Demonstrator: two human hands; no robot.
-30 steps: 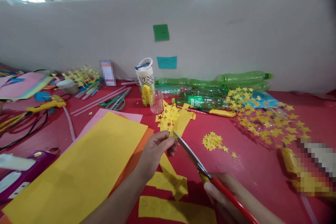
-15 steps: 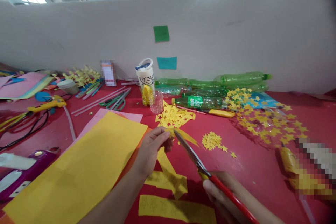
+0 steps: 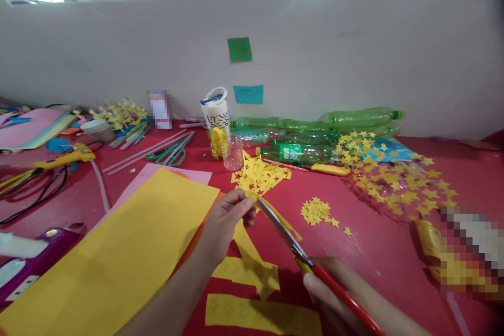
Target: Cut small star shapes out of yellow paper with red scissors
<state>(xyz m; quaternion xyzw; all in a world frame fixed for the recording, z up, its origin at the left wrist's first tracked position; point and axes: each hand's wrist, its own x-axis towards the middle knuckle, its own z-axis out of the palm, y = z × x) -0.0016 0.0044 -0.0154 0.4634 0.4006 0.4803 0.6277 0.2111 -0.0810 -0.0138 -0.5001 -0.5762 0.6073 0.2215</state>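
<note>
Between thumb and fingers, my left hand (image 3: 226,218) pinches a yellow paper strip (image 3: 289,227), whose free end trails to the right behind the blades. My right hand (image 3: 325,286) is wrapped around red-handled scissors (image 3: 289,241). Their tips meet the paper right beside my left fingertips; how far the blades are apart is hard to see. Under my hands lie more yellow strips (image 3: 260,314) with faint star outlines. A small heap of cut yellow stars (image 3: 315,211) sits to the right. Yellow scraps with star-shaped holes (image 3: 260,174) are piled just beyond my left hand.
Large yellow sheets (image 3: 129,241) cover the left side. Behind stand a white patterned cup (image 3: 216,114) and a clear plastic piece (image 3: 233,153). Green bottles (image 3: 307,153) line the wall. More stars (image 3: 405,189) spread at right. A yellow glue gun (image 3: 69,156) and purple power strip (image 3: 43,254) lie left.
The scissors' tips have shifted slightly left with my left hand, staying at the paper. The strip's free end now hangs lower along the blades. The whole view has moved a little.
</note>
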